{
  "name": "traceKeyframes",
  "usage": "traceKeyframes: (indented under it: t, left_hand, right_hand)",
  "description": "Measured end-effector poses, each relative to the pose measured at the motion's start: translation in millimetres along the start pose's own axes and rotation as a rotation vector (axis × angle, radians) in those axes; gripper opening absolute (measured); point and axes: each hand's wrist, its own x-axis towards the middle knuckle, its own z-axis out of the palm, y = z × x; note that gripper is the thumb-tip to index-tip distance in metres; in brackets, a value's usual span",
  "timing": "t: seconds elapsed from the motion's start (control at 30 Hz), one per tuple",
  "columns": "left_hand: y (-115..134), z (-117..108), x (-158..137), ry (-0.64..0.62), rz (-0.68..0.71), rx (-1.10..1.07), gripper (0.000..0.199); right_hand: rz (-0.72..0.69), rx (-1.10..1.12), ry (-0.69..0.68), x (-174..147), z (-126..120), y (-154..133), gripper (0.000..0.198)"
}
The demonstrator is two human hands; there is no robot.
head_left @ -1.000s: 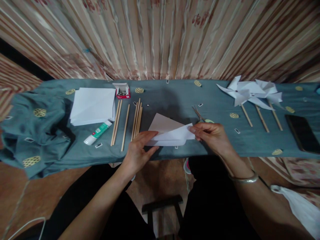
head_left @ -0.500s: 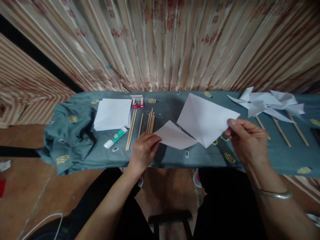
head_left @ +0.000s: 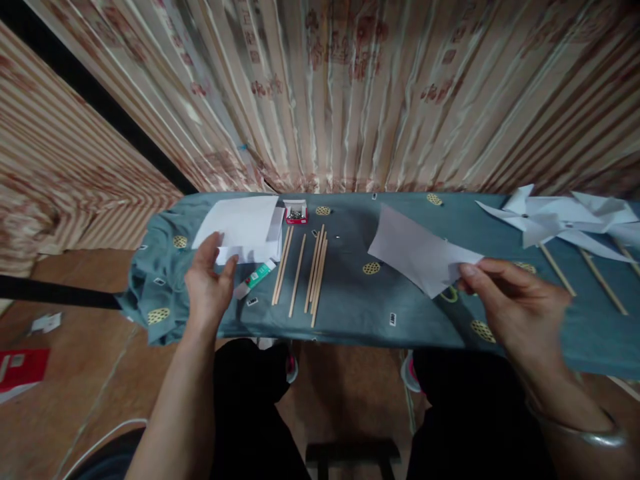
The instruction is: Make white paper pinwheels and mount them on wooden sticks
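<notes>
My right hand (head_left: 517,297) pinches one corner of a white sheet of paper (head_left: 420,250), which hangs slightly curved above the cloth. At the left, my left hand (head_left: 210,280) has its thumb and fingers spread over the near edge of a stack of white paper (head_left: 240,230). The top sheet lies askew on that stack, bowed a little. Whether the left fingertips touch it, I cannot tell. Just right of the left hand lies a green and white glue stick (head_left: 256,279).
Several wooden sticks (head_left: 316,277) lie mid-table beside a small red box (head_left: 297,212) of metal pieces. White paper pinwheels (head_left: 535,217) on sticks rest at the right. A patterned curtain (head_left: 340,100) hangs behind the cloth-covered table (head_left: 350,320).
My left hand has let go of its sheet and moved left to the paper stack, where a sheet now lies askew. My right hand still holds its sheet. The view has shifted left.
</notes>
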Motion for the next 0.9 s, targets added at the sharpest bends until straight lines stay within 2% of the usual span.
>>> traceKeyframes:
  t: [0.1, 0.17, 0.23, 0.3, 0.4, 0.47, 0.53, 0.6, 0.67, 0.73, 0.8, 0.9]
  left_hand:
    - [-8.2, 6.8, -2.1, -0.129, -0.028, 0.131, 0.050]
    - [-10.4, 8.1, 1.2, -0.185, 0.031, 0.210, 0.046]
    - [-10.0, 6.5, 6.2, -0.180, 0.095, 0.259, 0.041]
    - [-2.6, 4.0, 7.9, -0.142, 0.123, 0.288, 0.038]
    - [29.2, 4.7, -6.0, -0.086, 0.232, 0.232, 0.041]
    - [60.5, 11.6, -27.3, -0.149, 0.373, 0.113, 0.042]
    - [89.6, 23.9, -52.4, -0.354, 0.534, -0.052, 0.048]
    - [108.3, 39.0, -73.5, -0.574, 0.616, -0.144, 0.055]
    - [114.0, 52.4, -85.7, -0.695, 0.626, -0.154, 0.052]
    - [110.4, 61.3, -89.4, -0.761, 0.620, -0.142, 0.043]
    - [103.9, 66.2, -88.6, -0.776, 0.609, -0.126, 0.033]
    - [97.8, 70.4, -86.3, -0.743, 0.596, -0.123, 0.025]
  right_hand:
    - [-0.342, -0.180, -0.195, -11.7, 1.4, -11.3, 0.011]
    - [-0.560, -0.238, -0.336, -19.2, 7.0, -15.8, 0.017]
    - [-0.703, -0.285, -0.449, -27.2, 15.1, -16.2, 0.018]
    - [-0.779, -0.345, -0.547, -36.3, 23.3, -12.5, 0.016]
    - [-0.779, -0.435, -0.648, -50.4, 30.7, -3.3, 0.017]
    - [-0.754, -0.469, -0.685, -58.7, 31.3, 1.5, 0.019]
    - [-0.740, -0.481, -0.713, -65.3, 29.5, 2.9, 0.020]
    - [-0.739, -0.473, -0.735, -70.1, 26.5, 1.2, 0.020]
    - [-0.744, -0.441, -0.746, -72.7, 23.3, -1.3, 0.021]
    - [-0.735, -0.407, -0.743, -72.7, 20.6, -1.6, 0.018]
    - [-0.704, -0.378, -0.723, -69.9, 18.6, 2.1, 0.015]
    - [-0.598, -0.331, -0.683, -62.4, 16.2, 13.0, 0.026]
